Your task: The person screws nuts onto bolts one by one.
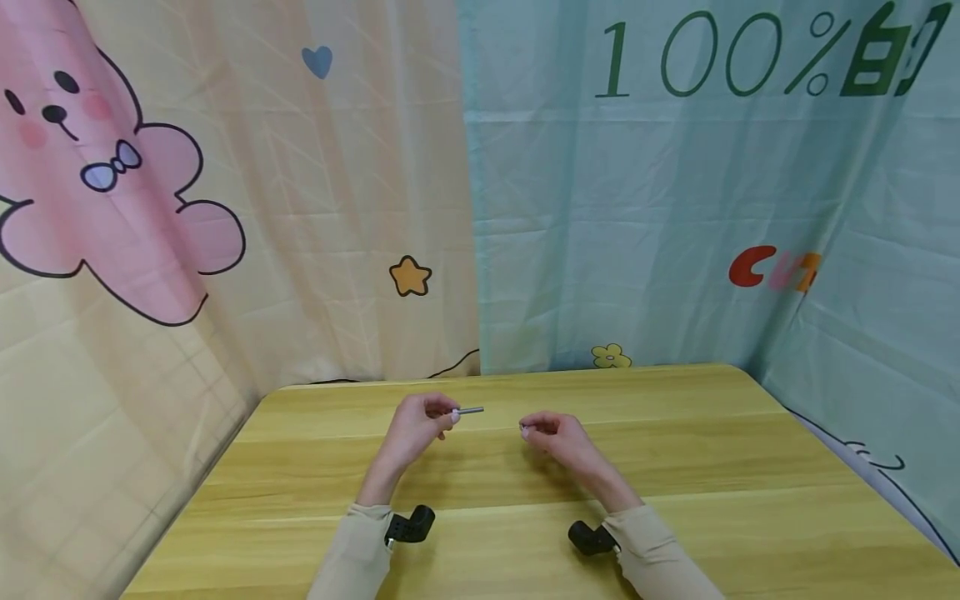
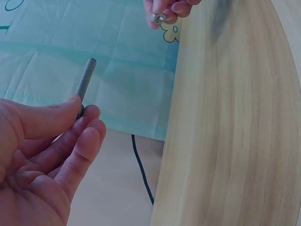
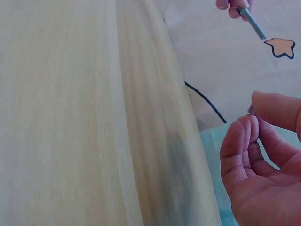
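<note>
Grey bolt (image 2: 86,77) and partly hidden nut (image 2: 158,19) are pinched by left hand (image 1: 417,427) and right hand (image 1: 567,442) respectively.

In the upper right of the head view you can read "100%" (image 1: 687,54) in large green type on the teal curtain (image 1: 525,208). Right after it you see a bold green Chinese character (image 1: 877,62), apparently 的, distorted where the cloth bends. Lower, toward the right edge, you find coloured lettering (image 1: 776,268) on that curtain: a red "C", then a pink and an orange letter too warped to read surely. At the left wrist view's upper left, you catch cropped green print (image 2: 6,27).
</note>
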Demonstrator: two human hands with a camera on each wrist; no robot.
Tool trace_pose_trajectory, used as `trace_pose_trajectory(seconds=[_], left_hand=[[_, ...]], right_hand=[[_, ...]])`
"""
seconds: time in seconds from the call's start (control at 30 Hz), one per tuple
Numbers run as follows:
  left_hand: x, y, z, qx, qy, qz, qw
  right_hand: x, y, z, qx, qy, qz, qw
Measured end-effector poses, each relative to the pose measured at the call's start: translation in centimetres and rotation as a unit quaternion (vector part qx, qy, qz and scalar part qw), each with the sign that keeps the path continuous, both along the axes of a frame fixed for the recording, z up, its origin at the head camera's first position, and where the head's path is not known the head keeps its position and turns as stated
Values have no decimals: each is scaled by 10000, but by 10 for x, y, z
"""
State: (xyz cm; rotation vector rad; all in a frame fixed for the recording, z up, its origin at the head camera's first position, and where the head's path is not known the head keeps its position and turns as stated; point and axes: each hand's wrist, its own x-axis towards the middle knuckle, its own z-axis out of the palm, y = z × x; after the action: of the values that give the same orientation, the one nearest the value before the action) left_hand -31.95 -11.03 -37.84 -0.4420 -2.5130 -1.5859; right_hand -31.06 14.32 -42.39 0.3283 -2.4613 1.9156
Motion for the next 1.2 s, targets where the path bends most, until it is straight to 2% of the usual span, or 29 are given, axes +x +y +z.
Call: trace_pose_trajectory(seconds=[0.23,0.43,0.77,1.2], left_hand=[[1,-1,2,-23,95,-9,10000],[1,0,3,195,51,-131,9997],[2,-1,4,584,-36,-109,9982],[6,3,12,701,105,125,9974]], right_hand=[[1,-6,4,-569,-105,-180,9982],[1,-7,8,-919,-217,-183,9954],[5,-11,20,-970,-81,-169,9951],[10,-18,31,-1434,-113,-10,9896]])
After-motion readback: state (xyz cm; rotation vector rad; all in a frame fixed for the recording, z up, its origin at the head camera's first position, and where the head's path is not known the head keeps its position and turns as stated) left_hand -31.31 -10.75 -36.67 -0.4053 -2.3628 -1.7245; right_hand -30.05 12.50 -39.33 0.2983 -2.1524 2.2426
